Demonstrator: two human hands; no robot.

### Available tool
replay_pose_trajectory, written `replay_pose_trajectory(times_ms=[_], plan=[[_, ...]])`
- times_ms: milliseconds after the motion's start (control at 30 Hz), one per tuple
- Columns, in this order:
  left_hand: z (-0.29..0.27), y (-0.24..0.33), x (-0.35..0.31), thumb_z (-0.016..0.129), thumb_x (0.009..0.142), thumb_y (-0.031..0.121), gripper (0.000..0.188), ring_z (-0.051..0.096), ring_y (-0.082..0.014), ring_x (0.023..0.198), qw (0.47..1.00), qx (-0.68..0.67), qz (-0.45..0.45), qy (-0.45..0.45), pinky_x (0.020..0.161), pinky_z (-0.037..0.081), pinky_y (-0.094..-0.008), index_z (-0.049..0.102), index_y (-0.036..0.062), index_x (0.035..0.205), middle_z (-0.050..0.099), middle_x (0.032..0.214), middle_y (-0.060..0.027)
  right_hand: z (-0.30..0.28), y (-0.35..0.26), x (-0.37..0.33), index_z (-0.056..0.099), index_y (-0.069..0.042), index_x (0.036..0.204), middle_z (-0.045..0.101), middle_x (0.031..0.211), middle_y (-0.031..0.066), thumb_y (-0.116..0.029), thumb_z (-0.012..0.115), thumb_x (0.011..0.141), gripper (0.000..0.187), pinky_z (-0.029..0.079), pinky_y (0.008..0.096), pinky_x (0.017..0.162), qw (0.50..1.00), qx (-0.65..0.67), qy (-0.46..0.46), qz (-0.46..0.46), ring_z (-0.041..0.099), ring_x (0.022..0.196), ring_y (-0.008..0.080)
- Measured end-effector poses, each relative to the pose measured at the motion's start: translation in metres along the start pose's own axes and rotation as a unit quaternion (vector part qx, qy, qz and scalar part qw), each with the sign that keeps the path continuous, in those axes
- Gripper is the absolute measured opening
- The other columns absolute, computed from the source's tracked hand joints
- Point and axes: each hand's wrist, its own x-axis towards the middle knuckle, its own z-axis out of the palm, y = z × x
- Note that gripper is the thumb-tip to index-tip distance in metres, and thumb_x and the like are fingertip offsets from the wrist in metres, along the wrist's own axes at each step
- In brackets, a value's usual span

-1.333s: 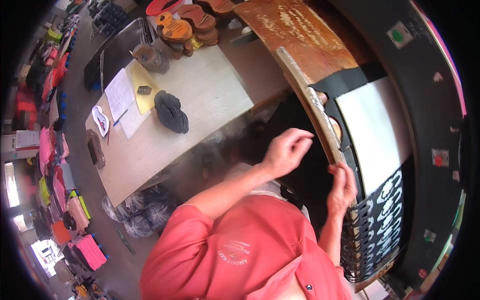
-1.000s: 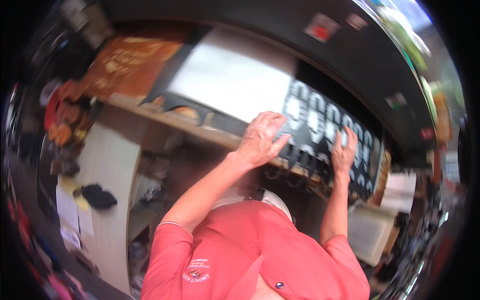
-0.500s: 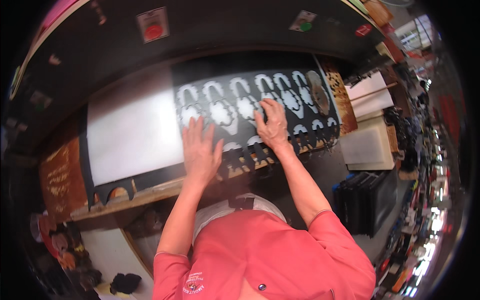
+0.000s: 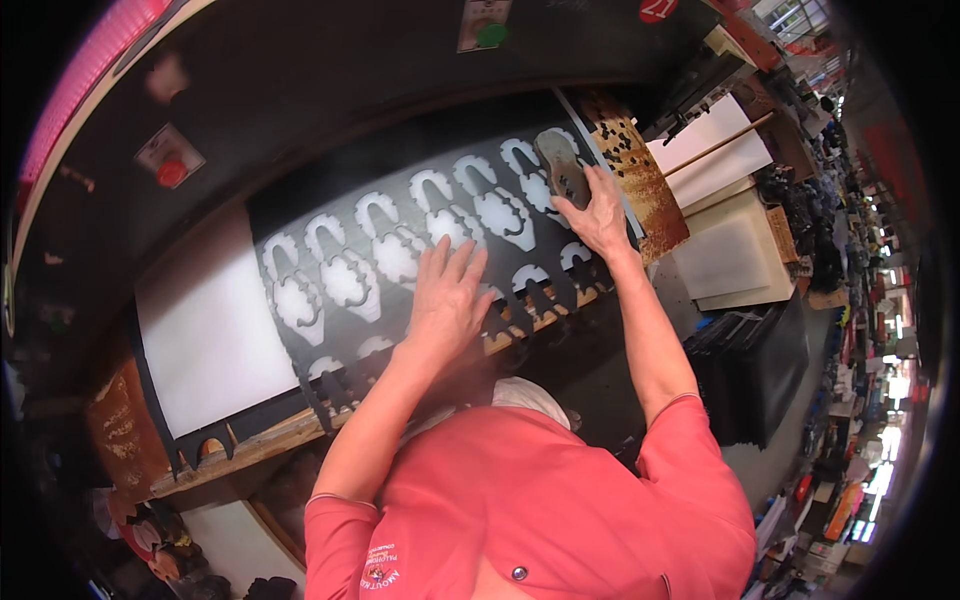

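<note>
A black sheet point(image 4: 345, 212) with rows of shoe-part-shaped cutouts lies over a white board point(image 4: 215, 320). My left hand point(image 4: 450, 295) rests open on the sheet near its middle, fingers spread over the cutouts. At the sheet's right end, my right hand point(image 4: 600, 215) grips the near end of a worn, grey-brown, sole-shaped cutting die point(image 4: 562, 165), thumb on one side and fingers on the other. The die lies on the sheet beside the last cutouts. Scalloped strips of the sheet hang over the near edge.
A dark machine beam point(image 4: 330, 90) with a red button point(image 4: 171, 173) and a green button point(image 4: 491, 35) spans the far side. Right of the bed are a rusty plate point(image 4: 640, 190), pale boards point(image 4: 735, 255) and a stack of black sheets point(image 4: 750, 375). A wooden edge point(image 4: 240, 455) runs along the front.
My right hand has moved right from the cutouts onto the cutting die. My left hand remains on the sheet, now further right along it. The view has shifted to the right.
</note>
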Motion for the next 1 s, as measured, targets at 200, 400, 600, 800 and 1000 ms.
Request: replay_pose_trajectory(times_ms=[200,400,600,800,1000], plan=[[0.011,0.01,0.019,0.082,0.087,0.02,0.036,0.057,-0.0356,0.12,0.998,0.061,-0.006,0.014,0.105,0.043,-0.0511,0.071,0.004,0.117,0.065,0.123,-0.012,0.011,0.034,0.003,0.058,0.005,0.145,0.05,0.154,0.0279,-0.031,0.089,0.08,0.082,0.043,0.0498,0.119,0.99,0.095,-0.056,-0.089,0.048,0.141,0.0465],[0.011,0.015,0.029,0.08,0.091,0.025,0.028,0.059,-0.0334,0.105,0.988,0.138,-0.062,-0.03,0.09,0.045,-0.0477,0.07,0.0047,0.108,0.066,0.11,-0.0128,-0.011,0.038,0.025,0.061,0.008,0.144,0.066,0.141,0.0223,-0.023,0.09,0.08,0.077,0.051,0.0408,0.111,0.911,0.382,-0.11,0.108,0.063,0.13,0.0358],[-0.001,0.019,0.039,0.084,0.088,0.023,0.022,0.06,-0.0311,0.09,0.981,0.183,-0.043,-0.058,0.08,0.043,-0.045,0.069,0.0078,0.086,0.066,0.084,-0.0084,-0.095,0.053,0.062,0.053,0.009,0.148,0.069,0.131,0.0227,-0.023,0.07,0.099,0.061,0.057,0.0376,0.108,0.694,0.715,-0.016,0.083,0.071,0.116,0.0266],[-0.008,0.034,0.014,0.084,0.088,0.022,0.025,0.059,-0.0317,0.085,0.98,0.159,-0.061,-0.102,0.077,0.043,-0.0449,0.067,0.0074,0.076,0.064,0.078,-0.0098,-0.058,0.046,0.061,0.041,0.001,0.158,0.055,0.145,0.0308,-0.035,0.077,0.095,0.081,0.055,0.0527,0.109,0.324,0.939,0.05,0.104,0.059,0.13,0.0437],[-0.017,0.048,-0.019,0.083,0.088,0.022,0.02,0.058,-0.0288,0.078,0.984,0.106,-0.073,-0.125,0.074,0.044,-0.0443,0.071,0.0085,0.079,0.062,0.074,-0.0072,-0.001,0.05,0.053,0.063,0.0,0.128,0.068,0.116,0.0206,-0.039,0.065,0.105,0.046,0.058,0.0481,0.093,0.313,0.867,0.054,0.383,0.066,0.105,0.0332]])
